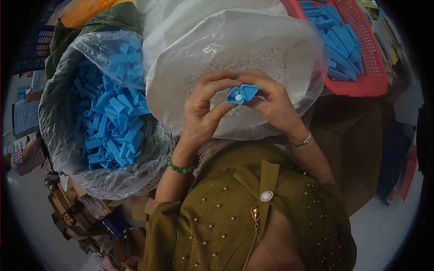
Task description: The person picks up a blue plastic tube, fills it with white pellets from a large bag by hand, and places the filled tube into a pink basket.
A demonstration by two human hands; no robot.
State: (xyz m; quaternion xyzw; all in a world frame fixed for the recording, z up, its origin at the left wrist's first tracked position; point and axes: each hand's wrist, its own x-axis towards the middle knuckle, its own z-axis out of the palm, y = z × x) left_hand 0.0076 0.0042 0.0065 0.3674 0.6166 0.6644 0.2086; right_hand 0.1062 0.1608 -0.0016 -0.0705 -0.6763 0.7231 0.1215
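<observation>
The left hand (pixel 202 107) pinches a blue triangular plastic tube (pixel 234 95) containing white pieces (pixel 238 97). The right hand (pixel 276 105) grips the adjoining blue triangular plastic piece (pixel 249 92). Both parts are over a translucent, pellet-filled bag (pixel 181 56).

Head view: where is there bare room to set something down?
Bare: pale floor at lower right, bordered by the green blouse and brown carton. Crowded: the blue-tube bag, red basket and pellet bag beneath the left hand and right hand, which hold a blue case.
</observation>
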